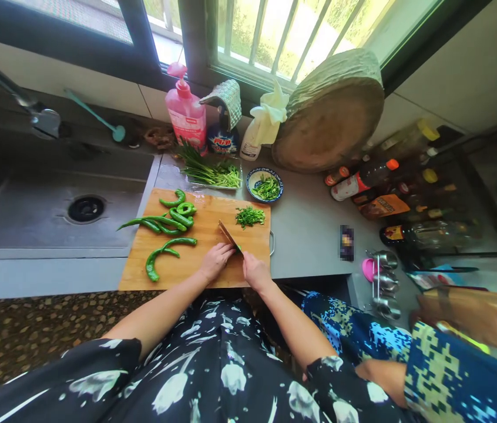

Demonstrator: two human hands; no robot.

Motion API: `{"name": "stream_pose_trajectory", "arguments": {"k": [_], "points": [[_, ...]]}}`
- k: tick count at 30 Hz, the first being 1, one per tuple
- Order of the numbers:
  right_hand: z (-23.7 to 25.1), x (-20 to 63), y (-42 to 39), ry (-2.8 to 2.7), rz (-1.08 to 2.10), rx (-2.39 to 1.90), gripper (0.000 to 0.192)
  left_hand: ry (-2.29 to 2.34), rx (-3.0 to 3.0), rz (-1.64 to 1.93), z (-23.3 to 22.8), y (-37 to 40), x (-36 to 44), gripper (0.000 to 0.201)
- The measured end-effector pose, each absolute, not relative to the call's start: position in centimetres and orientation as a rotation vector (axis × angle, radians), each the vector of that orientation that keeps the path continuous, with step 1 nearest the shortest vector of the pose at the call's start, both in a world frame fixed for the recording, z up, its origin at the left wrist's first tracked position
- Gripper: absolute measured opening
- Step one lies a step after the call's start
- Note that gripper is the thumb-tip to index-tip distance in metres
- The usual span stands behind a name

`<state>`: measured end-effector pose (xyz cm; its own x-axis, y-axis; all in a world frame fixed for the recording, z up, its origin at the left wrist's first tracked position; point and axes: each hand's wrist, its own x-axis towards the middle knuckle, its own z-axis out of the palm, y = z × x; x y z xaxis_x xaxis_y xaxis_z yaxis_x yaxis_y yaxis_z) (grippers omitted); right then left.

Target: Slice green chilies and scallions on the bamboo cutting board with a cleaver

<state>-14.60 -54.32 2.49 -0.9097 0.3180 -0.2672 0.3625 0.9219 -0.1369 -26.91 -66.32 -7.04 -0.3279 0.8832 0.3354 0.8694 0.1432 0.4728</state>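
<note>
Long green chili peppers (167, 226) lie on the left of the wooden cutting board (195, 267); a pile of chopped greens (250, 217) sits at its far right, below a blue-rimmed bowl (265, 186) on the grey worktop (314, 235). The right hand (255, 271) has its fingers clamped on a broad kitchen knife (228, 235), blade on the board; the left hand (216, 260), fingers curled together, presses down beside the blade.

— Far side, by the window?
— Pink soap bottle (185, 111), round wooden block (328, 114) leaning upright.
— Left?
— Steel sink (32, 217), drain (86, 208).
— Right?
— Sauce bottles (365, 179) lying clustered; blue-rimmed bowl (265, 185) of greens.
</note>
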Motion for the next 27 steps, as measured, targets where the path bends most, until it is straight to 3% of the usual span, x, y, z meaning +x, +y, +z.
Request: {"name": "stream_pose_trajectory", "arguments": {"k": [10,21,27], "points": [[5.8,-12.3,-53.7,2.810,-0.320,0.457,0.025,2.356,1.811,1.032,-7.2,-66.4,-27.0,0.031],[2.2,-16.3,-54.3,2.816,-0.315,0.408,0.035,2.372,1.823,1.005,-7.1,-66.6,-27.1,0.029],[2.4,-15.7,-53.9,2.844,-0.314,0.413,0.031,2.368,1.772,1.070,-7.2,-66.8,-27.2,0.030]]}}
